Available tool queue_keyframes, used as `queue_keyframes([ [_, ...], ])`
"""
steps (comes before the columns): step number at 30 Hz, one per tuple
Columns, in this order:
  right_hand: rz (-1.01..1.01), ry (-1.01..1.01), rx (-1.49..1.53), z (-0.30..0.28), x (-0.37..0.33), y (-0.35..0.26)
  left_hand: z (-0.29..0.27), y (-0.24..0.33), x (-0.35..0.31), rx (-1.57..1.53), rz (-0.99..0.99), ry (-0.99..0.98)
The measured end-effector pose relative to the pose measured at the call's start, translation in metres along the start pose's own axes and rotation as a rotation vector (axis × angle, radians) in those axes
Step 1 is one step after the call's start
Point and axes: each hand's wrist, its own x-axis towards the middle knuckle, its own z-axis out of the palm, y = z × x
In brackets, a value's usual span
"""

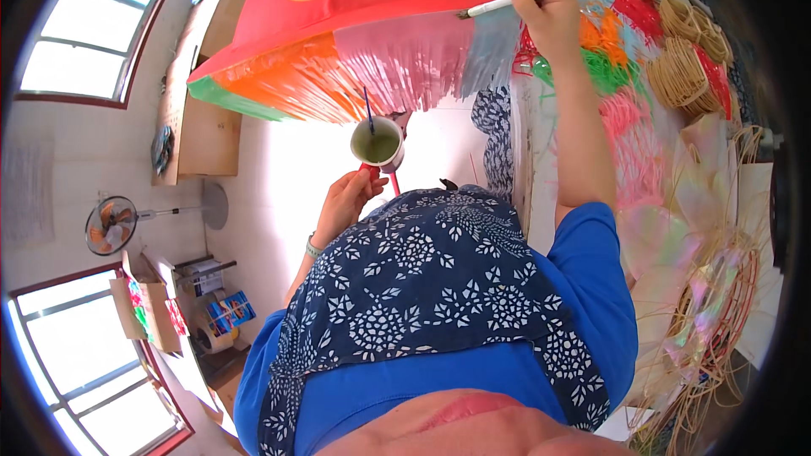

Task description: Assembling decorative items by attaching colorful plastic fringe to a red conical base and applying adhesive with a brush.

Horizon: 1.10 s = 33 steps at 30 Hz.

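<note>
In front of me is a large red fabric lantern (279, 25) with a yellow round emblem. Along its lower edge runs a fringe (405, 55) in green, orange, pink and pale blue. My right hand (547, 17) grips a white-handled paintbrush (498, 5) with a red end. The bristles are at the top of the fringe, by the pink and blue strips; I cannot tell if they touch. Below the fringe, my left hand (348, 201) is closed on the red handle of a mug (397, 156). A thin dark stick (368, 110) stands in the mug, with something greenish inside.
A table on the right carries shredded coloured fringe (629, 143), bundles of tan strips (680, 76), shiny film (663, 241) and loose thin canes (718, 312). On the left are a fan (111, 225), a wooden cabinet (207, 131) and an open cardboard box (156, 308).
</note>
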Motion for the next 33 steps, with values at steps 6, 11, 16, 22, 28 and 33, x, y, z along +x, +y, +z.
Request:
queue_keyframes([
  [6,0.023,0.055,0.133,-0.018,-0.003,0.025,0.007,0.004,-0.002,0.002,0.000,0.028],
  [11,0.039,0.142,0.208,-0.018,-0.003,0.044,0.004,0.003,0.001,0.019,0.000,0.010],
  [16,0.006,0.143,0.196,-0.019,-0.009,0.047,0.003,0.001,-0.001,0.012,0.001,0.024],
  [22,0.048,0.211,0.239,-0.032,-0.013,0.065,0.000,-0.003,-0.001,-0.002,0.007,-0.004],
  [28,0.090,0.270,0.236,-0.037,-0.019,0.080,-0.002,-0.006,0.003,-0.011,0.004,-0.030],
  [33,0.102,0.321,0.254,-0.040,-0.021,0.095,0.006,-0.002,-0.001,0.020,0.005,-0.033],
])
